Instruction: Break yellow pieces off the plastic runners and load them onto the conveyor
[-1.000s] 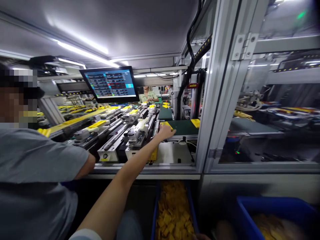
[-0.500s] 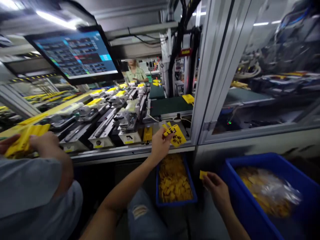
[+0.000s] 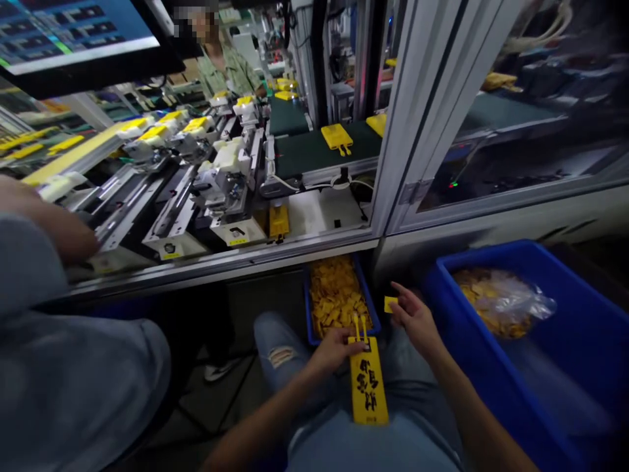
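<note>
Packet (image 3: 367, 387) before left of 2 bins (image 3: 368, 295); conveyor (image 3: 304, 157) behind.

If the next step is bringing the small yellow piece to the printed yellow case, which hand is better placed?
Likely the right hand: it holds the small yellow piece, a short way from the printed yellow case. The left hand is occupied holding that case.

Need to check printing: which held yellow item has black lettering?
The long yellow piece in the left hand; the small yellow square in the right hand looks plain.
</note>
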`<state>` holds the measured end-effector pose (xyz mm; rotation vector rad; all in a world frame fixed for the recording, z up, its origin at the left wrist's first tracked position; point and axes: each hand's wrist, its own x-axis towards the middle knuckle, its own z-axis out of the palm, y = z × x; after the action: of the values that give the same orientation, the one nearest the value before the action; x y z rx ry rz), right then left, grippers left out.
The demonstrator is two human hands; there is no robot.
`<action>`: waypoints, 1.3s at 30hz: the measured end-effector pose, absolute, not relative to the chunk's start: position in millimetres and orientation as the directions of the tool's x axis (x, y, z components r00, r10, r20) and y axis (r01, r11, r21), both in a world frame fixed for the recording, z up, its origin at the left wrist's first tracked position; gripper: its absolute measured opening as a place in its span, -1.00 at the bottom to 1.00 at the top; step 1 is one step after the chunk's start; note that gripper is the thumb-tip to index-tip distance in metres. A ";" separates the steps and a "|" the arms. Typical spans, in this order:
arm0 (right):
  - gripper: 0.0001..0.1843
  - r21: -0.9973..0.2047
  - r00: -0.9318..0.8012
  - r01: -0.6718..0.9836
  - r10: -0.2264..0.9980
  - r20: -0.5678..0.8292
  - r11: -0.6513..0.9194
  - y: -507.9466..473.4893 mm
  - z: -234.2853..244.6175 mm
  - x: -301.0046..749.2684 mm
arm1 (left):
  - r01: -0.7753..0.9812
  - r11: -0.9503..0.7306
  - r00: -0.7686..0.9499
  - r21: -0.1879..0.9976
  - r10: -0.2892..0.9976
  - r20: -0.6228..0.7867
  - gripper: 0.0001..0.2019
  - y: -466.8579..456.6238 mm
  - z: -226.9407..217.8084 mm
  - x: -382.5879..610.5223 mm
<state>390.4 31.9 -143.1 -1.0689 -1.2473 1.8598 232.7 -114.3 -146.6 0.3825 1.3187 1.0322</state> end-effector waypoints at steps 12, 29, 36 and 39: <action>-0.66 -0.901 -0.750 0.342 0.655 -0.091 0.266 -11.0 -139.4 383.4 | -0.474 0.536 -0.083 0.699 0.763 -0.642 -0.40 -114.1 -158.1 240.6; -0.71 -0.916 -0.645 0.384 0.675 -0.358 -0.118 -21.6 -157.9 384.5 | -0.487 0.534 -0.060 0.691 0.769 -0.637 -0.44 -115.1 -153.1 240.1; -0.84 -0.898 -0.675 0.395 0.724 -0.140 0.194 -19.3 -155.9 387.4 | -0.486 0.535 -0.082 0.691 0.759 -0.646 -0.44 -118.1 -156.0 239.2; -0.90 -0.889 -0.719 0.401 0.677 -0.155 0.221 -13.7 -152.0 387.7 | -0.461 0.541 -0.078 0.704 0.765 -0.639 -0.45 -118.2 -154.9 239.4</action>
<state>387.7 -13.7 -152.0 -1.0147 -2.2318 1.4975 239.4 -118.2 -154.9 0.3007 1.2912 1.0391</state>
